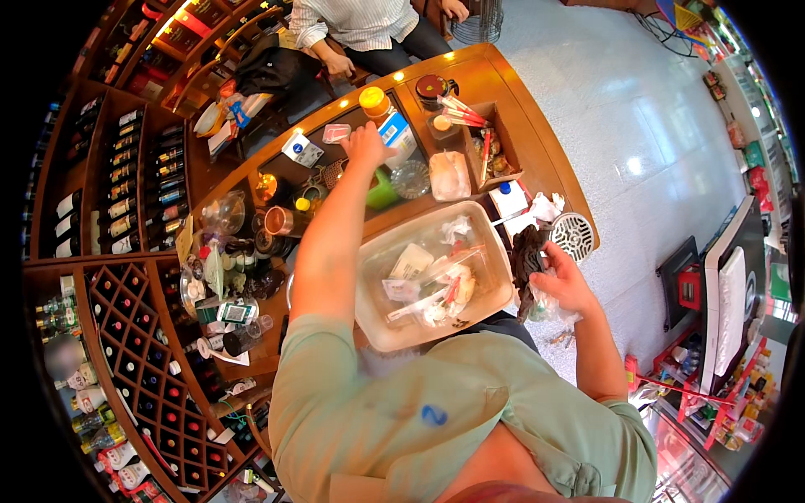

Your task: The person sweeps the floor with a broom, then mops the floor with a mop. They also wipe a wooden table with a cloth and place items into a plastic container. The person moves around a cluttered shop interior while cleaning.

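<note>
My left hand [366, 146] reaches over the dark tray of the wooden table, fingers spread, between a small pink-and-clear packet [336, 133] and a jar with a yellow lid [375, 100]; whether a fingertip touches either, I cannot tell. Beside it leans a blue-and-white box [397, 130]. With my right hand [558, 280] I grip a crumpled clear plastic bag [546, 303], and dark crumpled material [526, 261] lies against the fingers. A beige plastic bin [371, 314] sits between my arms, holding wrappers, tissue and other litter.
Beyond the bin stand a glass ashtray [410, 179], a wrapped pack of tissues [449, 176], a cardboard box [506, 148] and a dark mug [433, 89]. A round slotted cover [571, 237] is at the right edge. Another person [361, 31] sits across the table. Glassware and a copper-coloured cup [278, 221] stand left.
</note>
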